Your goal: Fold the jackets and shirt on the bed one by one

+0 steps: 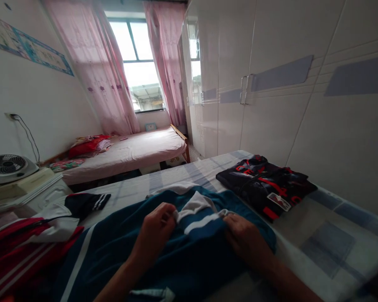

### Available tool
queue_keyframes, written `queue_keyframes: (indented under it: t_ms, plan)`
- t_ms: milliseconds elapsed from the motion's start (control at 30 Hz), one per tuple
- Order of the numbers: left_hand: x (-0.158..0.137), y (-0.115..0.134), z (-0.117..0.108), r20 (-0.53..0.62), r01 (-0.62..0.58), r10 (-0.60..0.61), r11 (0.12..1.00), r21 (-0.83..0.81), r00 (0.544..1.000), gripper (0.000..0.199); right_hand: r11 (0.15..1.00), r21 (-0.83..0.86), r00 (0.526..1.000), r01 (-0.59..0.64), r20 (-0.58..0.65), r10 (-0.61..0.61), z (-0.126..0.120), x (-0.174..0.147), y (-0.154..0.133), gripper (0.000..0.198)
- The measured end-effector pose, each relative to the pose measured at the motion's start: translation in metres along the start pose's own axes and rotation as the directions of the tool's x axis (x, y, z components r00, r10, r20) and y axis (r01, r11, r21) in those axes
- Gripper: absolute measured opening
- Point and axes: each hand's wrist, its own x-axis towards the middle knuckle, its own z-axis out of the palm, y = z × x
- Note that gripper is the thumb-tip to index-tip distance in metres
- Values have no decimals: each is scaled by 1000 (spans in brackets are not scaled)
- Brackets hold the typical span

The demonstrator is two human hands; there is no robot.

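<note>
A teal garment [119, 239] with white stripes and white parts, perhaps a jacket, lies spread over the near part of the bed. My left hand [159, 224] pinches a whitish edge of it near the middle. Opposite, my right hand [239, 228] is closed on another light edge of the same garment. Between the hands, a white and blue section [198, 212] is raised into a small peak. The garment's lower part fades into shadow near my forearms.
A folded black garment with red print [264, 184] lies at the right on the checked bed sheet [327, 243]. Red and white clothing [34, 239] is heaped at the left. Beyond are a small fan [11, 163], a second bed [138, 147] and a white wardrobe [271, 121].
</note>
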Motion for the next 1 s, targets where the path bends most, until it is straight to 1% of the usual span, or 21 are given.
queue_keyframes:
  t_ms: [100,167,200,267,300,367,433,500,567,633,667,700,733,767,800,833,867,900,933,967,1000]
  plan:
    - [-43,-36,-29,29,195,-198,976,92,980,19,999,45,1000,6,-8,-6,-5,-1,-3,12]
    - [-63,-48,-41,-28,262,-261,961,86,965,27,997,80,999,5,-36,-2,-6,-1,-2,12]
    - [-71,-49,-42,-51,250,-247,965,77,968,31,996,90,998,8,-59,-3,-5,-1,-2,11]
    - [-86,-43,-36,-28,130,-127,983,129,991,37,997,79,992,19,-129,-9,-5,-2,0,12]
    - [-93,-36,-28,24,40,-46,981,187,999,41,998,54,984,28,-178,-18,-6,-2,0,12]
    - [-103,-23,-11,162,-117,68,941,316,984,52,998,-47,959,33,-279,-45,-9,-2,2,17]
    - [-108,-15,5,230,-158,64,895,417,971,58,986,-167,941,2,-334,-58,-11,-1,4,29]
    - [-107,-12,11,250,-142,34,891,430,968,49,971,-233,948,-51,-318,-27,-12,0,7,42]
    - [-102,-13,9,275,-138,40,929,345,961,32,967,-236,967,-99,-251,38,-9,0,12,46]
    - [-95,-15,-1,275,-94,38,977,193,961,17,971,-203,979,-128,-180,92,-5,1,17,41]
    - [-91,-17,-8,235,-16,-5,996,89,972,16,974,-177,982,-138,-154,112,-4,1,19,35]
    - [-87,-19,-17,170,97,-87,994,-49,982,16,979,-144,982,-147,-142,127,-3,1,20,29]
    - [-85,-21,-25,84,217,-203,950,-226,976,16,983,-102,980,-153,-146,137,-3,1,22,22]
    - [-83,-25,-35,1,313,-345,851,-421,939,15,987,-55,977,-153,-161,143,-4,0,23,17]
    - [-83,-30,-45,-64,357,-487,717,-598,871,14,990,-5,973,-143,-184,140,-5,0,23,13]
    - [-85,-37,-54,-100,358,-605,587,-726,790,13,991,41,969,-125,-211,131,-6,-1,23,11]
    - [-88,-45,-62,-109,351,-685,495,-795,720,14,992,79,965,-101,-235,117,-8,-2,23,11]
    - [-94,-53,-69,-103,366,-730,453,-813,676,15,992,108,964,-72,-248,97,-10,-3,22,11]
    - [-101,-61,-73,-101,407,-749,462,-788,655,19,991,125,965,-48,-250,78,-11,-4,22,11]
    - [-109,-67,-76,-108,458,-747,508,-729,656,26,991,133,967,-30,-246,62,-12,-5,21,13]
    - [-117,-73,-77,-129,496,-726,576,-650,676,36,991,135,970,-16,-236,48,-12,-6,21,13]
